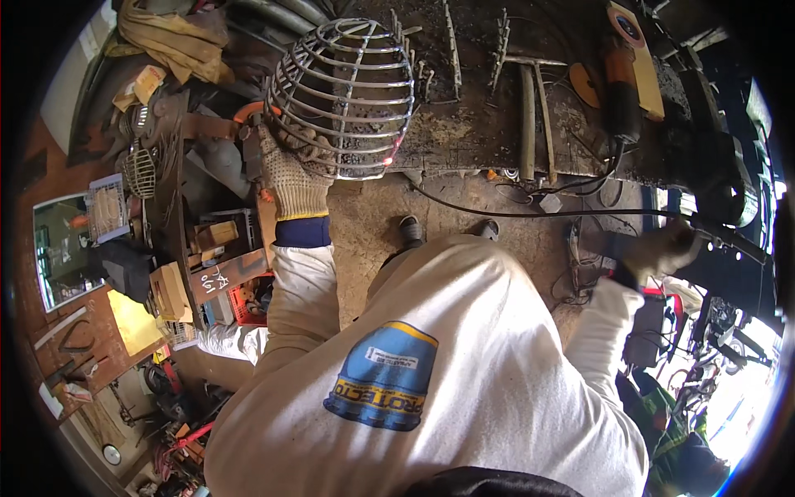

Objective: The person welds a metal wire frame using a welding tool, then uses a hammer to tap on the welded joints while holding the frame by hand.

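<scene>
A round cage of bent metal rods point(354, 83) stands on the near edge of the dark workbench, with a red-glowing spot low on its right side. My left hand point(300, 170), in a knitted glove, has its fingers closed on the cage's lower left. Far to the right, my gloved right hand point(662, 248) is closed round what looks like a black welding electrode holder point(733, 242); its fingers are partly blurred. A long thin dark rod point(538, 214) runs left from there, its end bending up close to the bench edge below the glowing spot.
On the workbench point(464, 132) lie a hammer point(528, 116), several metal rods and an orange-and-black angle grinder point(621, 87) with its cable. A cluttered wooden shelf point(217, 277) stands at left. Cables lie on the floor below the bench.
</scene>
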Motion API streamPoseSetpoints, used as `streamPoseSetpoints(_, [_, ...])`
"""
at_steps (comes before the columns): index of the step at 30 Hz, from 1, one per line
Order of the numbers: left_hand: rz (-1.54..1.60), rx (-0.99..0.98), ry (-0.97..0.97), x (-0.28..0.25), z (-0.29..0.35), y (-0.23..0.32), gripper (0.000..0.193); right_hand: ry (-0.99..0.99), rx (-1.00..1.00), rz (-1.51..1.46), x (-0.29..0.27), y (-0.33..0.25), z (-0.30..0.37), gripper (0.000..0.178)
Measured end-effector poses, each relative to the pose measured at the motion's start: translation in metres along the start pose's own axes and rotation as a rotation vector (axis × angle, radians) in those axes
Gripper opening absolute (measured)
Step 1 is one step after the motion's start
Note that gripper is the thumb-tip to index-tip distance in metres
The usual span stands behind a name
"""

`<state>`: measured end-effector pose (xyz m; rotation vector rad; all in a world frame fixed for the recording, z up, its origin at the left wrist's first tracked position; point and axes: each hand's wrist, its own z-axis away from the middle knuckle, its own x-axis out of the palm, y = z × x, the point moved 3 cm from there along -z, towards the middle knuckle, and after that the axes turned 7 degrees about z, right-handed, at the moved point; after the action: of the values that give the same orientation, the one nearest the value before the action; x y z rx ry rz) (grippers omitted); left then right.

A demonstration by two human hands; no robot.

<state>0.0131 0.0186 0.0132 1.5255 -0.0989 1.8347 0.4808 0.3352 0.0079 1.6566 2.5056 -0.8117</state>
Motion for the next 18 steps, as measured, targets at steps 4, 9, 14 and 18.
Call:
streamPoseSetpoints(4, [-0.018, -0.213, -0.219, -0.018, -0.008, 0.007, 0.051, -0.749, -0.05, -0.498, -0.023, -0.135, 0.058, 0.028])
streamPoseSetpoints(9, [-0.124, -0.051, 0.206, 0.002, 0.004, -0.007, 0.043, -1.225, -0.394, -0.002, 0.015, -0.191, 0.067, 0.029])
streamPoseSetpoints(14, [-0.137, -0.021, 0.333, -0.018, -0.002, -0.003, 0.047, -1.236, -0.295, 0.079, 0.04, -0.188, 0.069, 0.032])
streamPoseSetpoints(18, [-0.157, -0.066, 0.209, -0.041, -0.008, 0.004, 0.058, -1.393, -0.312, 0.2, 0.062, -0.191, 0.073, 0.033])
